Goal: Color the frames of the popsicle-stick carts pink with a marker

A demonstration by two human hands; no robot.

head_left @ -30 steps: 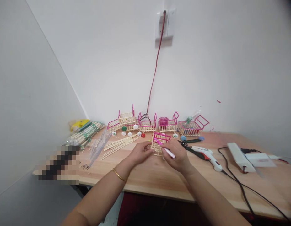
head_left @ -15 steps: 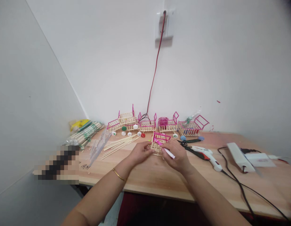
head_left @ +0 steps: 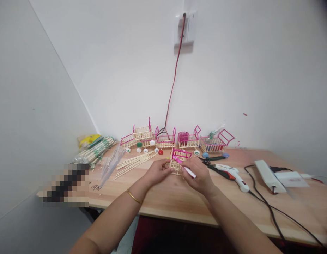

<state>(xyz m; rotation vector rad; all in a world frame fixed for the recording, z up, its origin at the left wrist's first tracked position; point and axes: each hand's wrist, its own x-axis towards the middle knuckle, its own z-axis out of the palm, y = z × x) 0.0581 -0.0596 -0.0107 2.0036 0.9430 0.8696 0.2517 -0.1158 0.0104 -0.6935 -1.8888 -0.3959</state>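
My left hand (head_left: 159, 171) grips the left side of a small cart made of wooden sticks (head_left: 177, 170), tilted on the table. Its upper bars are coloured pink; the lower slats are bare wood. Between the fingers of my right hand (head_left: 197, 173) is a white and pink marker (head_left: 189, 172). The marker's pink end lies against the cart near its pink bars. My right fingers hide part of the cart's right side. Just behind stands a row of similar stick carts, among them a cart with a pink cup (head_left: 188, 141) and a larger cart (head_left: 213, 144) with blue wheels.
Loose sticks (head_left: 137, 163) and a plastic sleeve (head_left: 111, 165) lie to the left, beside bundled sticks (head_left: 98, 151). To the right are pliers (head_left: 223, 173), a white glue gun (head_left: 238, 178) and a power strip (head_left: 270, 176) with trailing cables. The wall stands behind.
Very little differs. Both hands, the cart and the marker stay in nearly the same place, with only a slight shift of the marker.
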